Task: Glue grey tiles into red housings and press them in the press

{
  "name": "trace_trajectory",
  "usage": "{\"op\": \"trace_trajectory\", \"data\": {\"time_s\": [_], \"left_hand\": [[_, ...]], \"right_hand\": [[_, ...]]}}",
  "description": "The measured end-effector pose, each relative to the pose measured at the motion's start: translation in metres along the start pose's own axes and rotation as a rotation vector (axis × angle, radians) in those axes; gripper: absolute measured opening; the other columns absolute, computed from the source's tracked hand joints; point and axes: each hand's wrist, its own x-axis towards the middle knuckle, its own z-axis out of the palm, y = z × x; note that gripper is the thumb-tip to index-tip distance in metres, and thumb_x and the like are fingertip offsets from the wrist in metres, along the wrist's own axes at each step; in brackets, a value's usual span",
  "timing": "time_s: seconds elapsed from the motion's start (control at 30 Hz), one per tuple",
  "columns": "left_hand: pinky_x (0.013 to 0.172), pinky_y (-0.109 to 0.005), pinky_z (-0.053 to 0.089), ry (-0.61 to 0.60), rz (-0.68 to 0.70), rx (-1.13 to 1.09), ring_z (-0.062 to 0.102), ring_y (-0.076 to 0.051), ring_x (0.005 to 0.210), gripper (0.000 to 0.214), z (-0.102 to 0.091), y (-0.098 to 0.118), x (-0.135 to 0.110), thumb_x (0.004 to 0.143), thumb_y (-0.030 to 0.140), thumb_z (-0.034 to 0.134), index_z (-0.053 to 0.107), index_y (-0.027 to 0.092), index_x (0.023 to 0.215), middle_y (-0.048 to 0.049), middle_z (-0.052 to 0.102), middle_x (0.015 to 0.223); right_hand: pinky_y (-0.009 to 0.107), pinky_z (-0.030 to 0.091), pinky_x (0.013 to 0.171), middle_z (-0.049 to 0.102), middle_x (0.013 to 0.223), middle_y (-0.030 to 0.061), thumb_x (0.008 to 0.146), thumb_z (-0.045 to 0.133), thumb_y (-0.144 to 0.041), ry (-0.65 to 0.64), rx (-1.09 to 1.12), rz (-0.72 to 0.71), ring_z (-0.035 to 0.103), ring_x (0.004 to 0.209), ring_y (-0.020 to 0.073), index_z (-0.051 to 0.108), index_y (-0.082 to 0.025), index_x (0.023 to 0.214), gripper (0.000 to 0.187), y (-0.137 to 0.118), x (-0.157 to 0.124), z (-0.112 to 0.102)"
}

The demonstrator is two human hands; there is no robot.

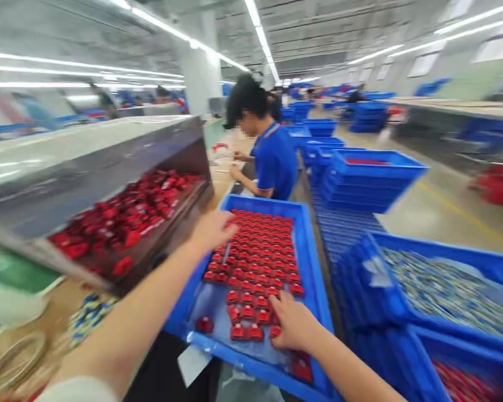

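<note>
A blue tray (311, 262) in front of me holds several rows of small red parts (260, 251) on a clear plastic sheet. My left hand (212, 230) reaches over the tray's left edge, its fingers curled onto the red parts at the left of the rows; what they hold is hidden. My right hand (291, 324) lies on the near rows, fingers bent down onto the parts. One red part (204, 324) sits alone at the tray's near left.
A metal chute (109, 167) at the left carries loose red parts (129, 215). A person in a blue shirt (272, 159) works beyond the tray. Stacked blue crates (364, 184) stand at the right, one crate (436, 290) filled with small greenish pieces. A tape roll (12, 357) lies near left.
</note>
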Motion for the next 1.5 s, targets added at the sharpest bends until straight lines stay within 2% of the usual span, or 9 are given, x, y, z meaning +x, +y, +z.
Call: {"op": "trace_trajectory", "data": {"time_s": [0.07,0.17,0.33,0.43,0.6,0.73,1.1,1.3,1.5], "left_hand": [[0.092,-0.047,0.062,-0.186,-0.048,0.042,0.073,-0.031,0.106,0.064,0.025,0.006,-0.05,0.083,0.068,0.08,0.072,0.02,0.124,-0.0099,0.074,0.115],[0.095,-0.05,0.061,-0.528,-0.026,0.09,0.071,-0.04,0.118,0.093,0.078,0.028,-0.093,0.069,0.08,0.082,0.062,0.029,0.144,-0.0174,0.064,0.14],[0.101,-0.054,0.058,-0.63,-0.085,0.057,0.063,-0.048,0.133,0.104,0.121,0.048,-0.107,0.068,0.069,0.089,0.047,0.03,0.155,-0.0251,0.038,0.161],[0.101,-0.057,0.057,-0.648,-0.13,0.054,0.055,-0.054,0.14,0.109,0.122,0.05,-0.108,0.062,0.056,0.097,0.045,0.037,0.156,-0.0243,0.024,0.17],[0.097,-0.051,0.06,-0.649,-0.115,-0.007,0.066,-0.042,0.125,0.084,0.118,0.034,-0.113,0.07,0.042,0.093,0.057,0.04,0.145,-0.0169,0.038,0.158],[0.095,-0.051,0.06,-0.64,-0.133,-0.005,0.06,-0.044,0.132,0.074,0.122,0.028,-0.112,0.074,0.045,0.089,0.061,0.043,0.142,-0.0131,0.033,0.159],[0.097,-0.043,0.058,-0.568,-0.03,0.073,0.06,-0.033,0.128,0.027,0.114,0.01,-0.111,0.087,0.029,0.074,0.071,0.032,0.114,-0.0063,0.05,0.144],[0.094,-0.045,0.059,-0.706,-0.097,0.104,0.065,-0.035,0.119,0.055,0.109,0.004,-0.119,0.083,0.03,0.079,0.063,0.033,0.135,-0.0119,0.049,0.145],[0.089,-0.04,0.058,-0.716,0.004,0.087,0.069,-0.029,0.109,0.039,0.108,-0.003,-0.12,0.094,0.023,0.062,0.066,0.032,0.133,-0.0095,0.055,0.14]], "right_hand": [[0.05,0.053,0.107,0.055,0.147,0.0289,0.066,0.079,-0.028,0.023,-0.014,-0.029,0.06,0.135,0.0434,0.056,-0.009,0.146,0.085,0.007,0.0,0.005],[0.047,0.055,0.102,0.052,0.149,0.0291,0.07,0.073,-0.022,0.033,-0.043,-0.056,0.061,0.134,0.0417,0.052,-0.012,0.151,0.084,0.013,-0.002,0.015],[0.045,0.055,0.099,0.044,0.155,0.0317,0.068,0.076,-0.017,-0.054,-0.135,-0.035,0.064,0.131,0.0416,0.042,-0.013,0.16,0.098,0.011,-0.002,0.026],[0.046,0.054,0.097,0.05,0.148,0.0307,0.07,0.077,-0.019,-0.06,-0.166,-0.029,0.063,0.13,0.043,0.045,-0.012,0.158,0.094,0.01,0.003,0.026],[0.044,0.055,0.095,0.055,0.141,0.0282,0.072,0.071,-0.018,-0.023,-0.126,-0.084,0.065,0.127,0.0406,0.046,-0.011,0.155,0.087,0.017,0.006,0.026],[0.043,0.055,0.094,0.053,0.144,0.0262,0.073,0.068,-0.014,-0.044,-0.133,-0.101,0.066,0.128,0.0394,0.042,-0.016,0.158,0.09,0.021,0.005,0.026],[0.038,0.056,0.09,0.044,0.157,0.0239,0.073,0.06,0.002,-0.083,-0.225,-0.189,0.068,0.126,0.0365,0.049,-0.025,0.158,0.091,0.009,-0.001,0.01],[0.046,0.06,0.091,0.049,0.156,0.0226,0.07,0.055,0.011,-0.082,-0.205,-0.273,0.064,0.13,0.0413,0.051,-0.033,0.159,0.099,0.007,0.001,0.013],[0.043,0.059,0.09,0.048,0.157,0.0155,0.063,0.063,0.006,-0.107,-0.005,-0.338,0.067,0.125,0.0373,0.064,-0.033,0.145,0.091,0.02,0.008,0.011]]}}
